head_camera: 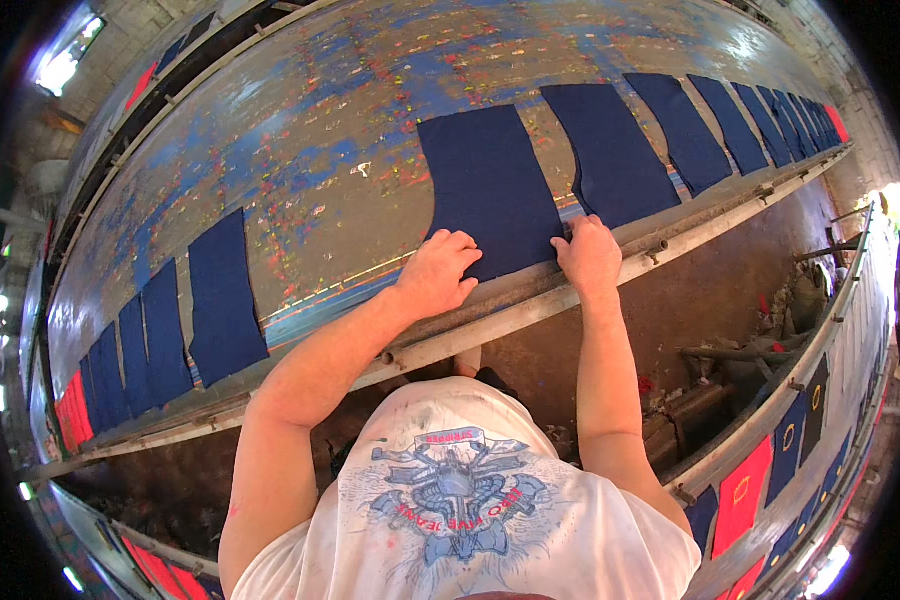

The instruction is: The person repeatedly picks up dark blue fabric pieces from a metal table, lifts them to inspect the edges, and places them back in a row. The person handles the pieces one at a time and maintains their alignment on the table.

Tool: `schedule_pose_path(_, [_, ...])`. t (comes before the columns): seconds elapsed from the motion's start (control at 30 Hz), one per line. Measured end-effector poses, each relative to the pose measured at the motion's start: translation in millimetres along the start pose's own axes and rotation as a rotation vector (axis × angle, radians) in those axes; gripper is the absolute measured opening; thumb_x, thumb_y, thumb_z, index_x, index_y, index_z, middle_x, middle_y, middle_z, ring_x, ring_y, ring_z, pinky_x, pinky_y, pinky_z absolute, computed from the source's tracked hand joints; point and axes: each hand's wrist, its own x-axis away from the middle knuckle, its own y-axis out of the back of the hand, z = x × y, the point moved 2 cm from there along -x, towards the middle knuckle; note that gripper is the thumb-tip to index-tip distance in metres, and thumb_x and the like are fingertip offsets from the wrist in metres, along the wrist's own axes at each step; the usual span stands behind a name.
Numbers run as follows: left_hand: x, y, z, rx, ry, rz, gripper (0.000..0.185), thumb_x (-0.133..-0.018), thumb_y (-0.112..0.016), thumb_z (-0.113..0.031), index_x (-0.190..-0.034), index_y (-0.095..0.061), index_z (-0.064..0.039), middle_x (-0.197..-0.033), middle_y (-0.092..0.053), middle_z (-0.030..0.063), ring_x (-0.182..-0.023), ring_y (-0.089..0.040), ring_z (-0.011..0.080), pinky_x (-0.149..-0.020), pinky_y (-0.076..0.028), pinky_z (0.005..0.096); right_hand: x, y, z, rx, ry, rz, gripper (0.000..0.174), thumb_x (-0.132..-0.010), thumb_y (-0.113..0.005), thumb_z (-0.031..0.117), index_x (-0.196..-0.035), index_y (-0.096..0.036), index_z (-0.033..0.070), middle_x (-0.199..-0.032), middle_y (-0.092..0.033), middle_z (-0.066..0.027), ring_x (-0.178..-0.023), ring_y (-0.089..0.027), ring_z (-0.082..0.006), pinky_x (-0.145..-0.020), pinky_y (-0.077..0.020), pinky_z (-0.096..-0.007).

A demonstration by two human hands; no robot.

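A navy fabric panel lies flat on the long paint-stained printing table in front of me, its lower edge close to the table's near rail. My left hand rests over the panel's lower left corner with bent fingers, the thumb by the bottom edge. At the lower right corner is my right hand, its thumb touching the panel's side edge and its fingers over the gap beside it. Whether either hand pinches the cloth cannot be made out. Another navy panel lies just right of that gap.
More navy panels run along the near edge to the right and left, with red cloth pieces at the far left end. A metal rail with pegs borders the table. Behind me, another table carries printed red panels and navy ones.
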Motion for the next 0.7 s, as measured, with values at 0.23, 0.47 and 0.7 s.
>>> schedule_pose_path(0.23, [1.1, 0.4, 3.7, 0.003, -0.044, 0.016, 0.048, -0.088, -0.088, -0.021, -0.134, -0.08, -0.011, -0.135, -0.063, 0.0092, -0.122, -0.06, 0.0332, -0.108, -0.053, 0.0516, -4.9, -4.0, 6.2, -0.063, -0.237, 0.278, 0.027, -0.089, -0.092, 0.03, -0.103, -0.086, 0.008, -0.102, -0.084, -0.0183, -0.1, -0.08, -0.042, -0.09, -0.0633, -0.0532])
schedule_pose_path(0.47, [2.0, -4.4, 10.8, 0.046, -0.021, 0.032, 0.06, -0.087, -0.089, -0.027, -0.142, -0.075, -0.008, -0.136, -0.062, 0.016, -0.121, -0.06, 0.0375, -0.107, -0.053, 0.0504, -23.1, -3.5, 17.7, -0.371, -0.081, 0.277, 0.02, -0.097, -0.083, 0.022, -0.089, -0.079, 0.005, -0.09, -0.081, -0.0153, -0.082, -0.08, -0.0319, -0.08, -0.0648, -0.0447])
schedule_pose_path(0.7, [-3.2, 30.5, 18.3, 0.056, 0.179, -0.29, 0.041, -0.086, -0.084, -0.013, -0.125, -0.079, -0.005, -0.124, -0.072, 0.0149, -0.118, -0.07, 0.0374, -0.103, -0.06, 0.0488, -58.4, 35.7, 102.7, -1.544, -0.019, 0.157, 0.016, -0.103, -0.077, 0.009, -0.089, -0.068, 0.008, -0.083, -0.066, 0.0052, -0.075, -0.061, -0.0044, -0.069, -0.0519, -0.0249])
